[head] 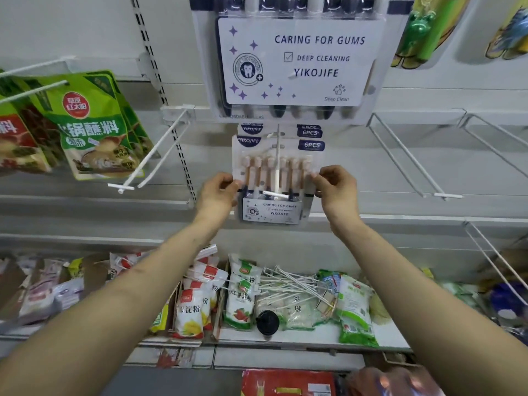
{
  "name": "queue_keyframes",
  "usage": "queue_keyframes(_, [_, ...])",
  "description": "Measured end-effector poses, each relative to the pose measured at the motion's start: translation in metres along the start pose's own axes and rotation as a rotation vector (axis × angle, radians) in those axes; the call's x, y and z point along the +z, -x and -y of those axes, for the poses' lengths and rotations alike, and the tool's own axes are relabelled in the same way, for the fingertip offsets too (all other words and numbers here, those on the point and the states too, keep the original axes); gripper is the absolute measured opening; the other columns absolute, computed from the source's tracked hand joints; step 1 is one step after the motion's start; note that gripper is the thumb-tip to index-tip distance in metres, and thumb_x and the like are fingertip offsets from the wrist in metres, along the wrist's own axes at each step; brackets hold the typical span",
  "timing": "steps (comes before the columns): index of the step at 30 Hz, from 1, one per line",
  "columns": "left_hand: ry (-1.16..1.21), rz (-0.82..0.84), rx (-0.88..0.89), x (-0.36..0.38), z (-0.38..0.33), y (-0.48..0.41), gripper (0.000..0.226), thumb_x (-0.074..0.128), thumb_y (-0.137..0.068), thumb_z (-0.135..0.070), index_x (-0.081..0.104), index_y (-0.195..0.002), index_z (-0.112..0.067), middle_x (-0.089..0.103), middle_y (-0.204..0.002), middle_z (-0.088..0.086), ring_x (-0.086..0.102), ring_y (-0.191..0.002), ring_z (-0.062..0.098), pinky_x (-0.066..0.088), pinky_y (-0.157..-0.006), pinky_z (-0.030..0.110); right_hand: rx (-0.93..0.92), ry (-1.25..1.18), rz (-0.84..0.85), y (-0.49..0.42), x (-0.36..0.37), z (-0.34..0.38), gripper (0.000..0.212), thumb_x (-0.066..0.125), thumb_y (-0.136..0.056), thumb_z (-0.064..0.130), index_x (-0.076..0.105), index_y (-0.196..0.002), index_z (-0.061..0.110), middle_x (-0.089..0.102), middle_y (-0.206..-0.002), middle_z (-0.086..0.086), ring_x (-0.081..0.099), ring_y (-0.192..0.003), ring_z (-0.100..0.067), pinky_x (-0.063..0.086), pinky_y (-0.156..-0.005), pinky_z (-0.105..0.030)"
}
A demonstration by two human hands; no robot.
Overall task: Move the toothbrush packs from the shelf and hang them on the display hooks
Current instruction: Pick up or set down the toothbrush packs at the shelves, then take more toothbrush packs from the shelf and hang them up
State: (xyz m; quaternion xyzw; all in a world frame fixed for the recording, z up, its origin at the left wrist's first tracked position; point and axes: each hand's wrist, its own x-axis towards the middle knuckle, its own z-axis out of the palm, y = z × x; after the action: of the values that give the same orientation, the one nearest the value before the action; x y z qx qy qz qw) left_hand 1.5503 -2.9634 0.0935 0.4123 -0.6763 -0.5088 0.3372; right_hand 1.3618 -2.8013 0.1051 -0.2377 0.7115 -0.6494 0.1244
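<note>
A clear toothbrush pack with a white "YIKOJIFE" card hangs on a white display hook in the middle of the wall. Behind it on the same hook I see at least two more packs. My left hand pinches the front pack's left edge. My right hand pinches its right edge. A larger-looking toothbrush pack hangs close to the camera on a higher hook, top centre.
Green sauce pouches hang at the left, next to a bare double hook. Bare wire hooks stand at the right. The shelf below holds starch bags, loose white hooks and a black-lidded cup.
</note>
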Motion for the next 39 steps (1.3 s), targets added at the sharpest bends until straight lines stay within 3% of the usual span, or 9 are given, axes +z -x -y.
queue_keyframes(2, [-0.045,-0.010,0.005,0.007,-0.002,-0.016,0.010,0.063,-0.104,-0.024,0.071,-0.099,-0.019,0.075,-0.097,0.002,0.074,-0.092,0.024,0.065,-0.084,0.042,0.012,0.013,-0.005,-0.013,0.004,0.001,0.014,0.078,-0.086,0.031,0.066,-0.081,0.027,0.070,-0.078,0.005,0.068,-0.079,-0.021,0.061,-0.084,-0.056])
queue_keyframes(5, [-0.096,-0.039,0.030,0.013,-0.004,-0.032,0.010,0.064,-0.103,-0.020,0.070,-0.096,-0.015,0.069,-0.085,-0.001,0.067,-0.081,0.020,0.056,-0.060,0.019,0.022,0.025,-0.016,-0.028,0.009,0.003,0.013,0.078,-0.086,0.031,0.066,-0.081,0.027,0.070,-0.080,0.004,0.068,-0.080,-0.021,0.061,-0.085,-0.056])
queue_keyframes(10, [-0.076,-0.032,0.016,0.020,-0.008,-0.046,0.007,0.066,-0.102,-0.017,0.070,-0.099,-0.013,0.072,-0.094,0.003,0.072,-0.087,0.023,0.066,-0.082,0.040,0.032,0.060,-0.052,-0.043,0.013,0.002,0.010,0.076,-0.085,0.031,0.067,-0.083,0.026,0.072,-0.084,0.002,0.070,-0.086,-0.026,0.060,-0.086,-0.054])
queue_keyframes(14, [-0.080,-0.025,0.011,0.021,-0.009,-0.047,0.006,0.066,-0.102,-0.019,0.070,-0.100,-0.015,0.073,-0.098,0.005,0.073,-0.094,0.027,0.066,-0.084,0.044,0.026,0.096,-0.060,-0.042,0.014,0.005,0.009,0.074,-0.088,0.029,0.067,-0.089,0.023,0.072,-0.089,0.001,0.069,-0.088,-0.025,0.060,-0.088,-0.052])
queue_keyframes(19, [-0.118,0.003,-0.029,0.012,-0.002,-0.034,0.013,0.066,-0.102,-0.025,0.066,-0.112,-0.017,0.072,-0.111,0.004,0.071,-0.103,0.027,0.063,-0.090,0.049,0.068,0.173,-0.109,-0.024,0.008,0.008,0.023,0.072,-0.095,0.025,0.066,-0.113,0.013,0.069,-0.101,0.002,0.068,-0.099,-0.023,0.055,-0.091,-0.038])
queue_keyframes(23, [-0.258,0.029,-0.050,-0.001,0.006,-0.003,0.012,0.063,-0.101,-0.029,0.062,-0.113,-0.026,0.070,-0.112,-0.001,0.069,-0.102,0.023,0.060,-0.095,0.044,0.068,0.246,-0.121,0.017,-0.005,0.010,0.024,0.068,-0.096,0.015,0.064,-0.119,0.010,0.066,-0.100,0.003,0.065,-0.100,-0.024,0.049,-0.085,-0.033])
queue_keyframes(29, [-0.593,0.363,0.235,0.011,-0.001,0.080,0.032,0.061,-0.104,-0.025,0.056,-0.135,-0.016,0.064,-0.126,-0.001,0.062,-0.111,0.018,0.050,-0.089,0.033,-0.037,0.568,-0.022,0.114,-0.046,0.007,0.033,0.065,-0.093,0.010,0.062,-0.125,0.011,0.064,-0.121,-0.009,0.062,-0.105,-0.024,0.051,-0.095,-0.040])
queue_keyframes(33, [-0.771,0.561,0.500,0.060,-0.012,0.145,0.044,0.058,-0.102,-0.033,0.049,-0.144,-0.020,0.055,-0.141,0.002,0.056,-0.128,0.026,0.051,-0.096,0.046,-0.055,0.898,-0.049,0.180,-0.098,0.000,0.044,0.064,-0.093,0.017,0.057,-0.136,0.010,0.058,-0.128,-0.014,0.055,-0.119,-0.036,0.047,-0.098,-0.046])
queue_keyframes(39, [-0.801,0.795,0.838,0.165,-0.048,0.265,0.056,0.060,-0.097,-0.037,0.044,-0.148,-0.019,0.048,-0.145,0.008,0.045,-0.136,0.032,0.048,-0.099,0.049,0.051,1.237,-0.225,0.265,-0.217,-0.010,0.045,0.051,-0.084,0.026,0.059,-0.126,0.012,0.058,-0.117,-0.013,0.058,-0.106,-0.039,0.053,-0.083,-0.049])
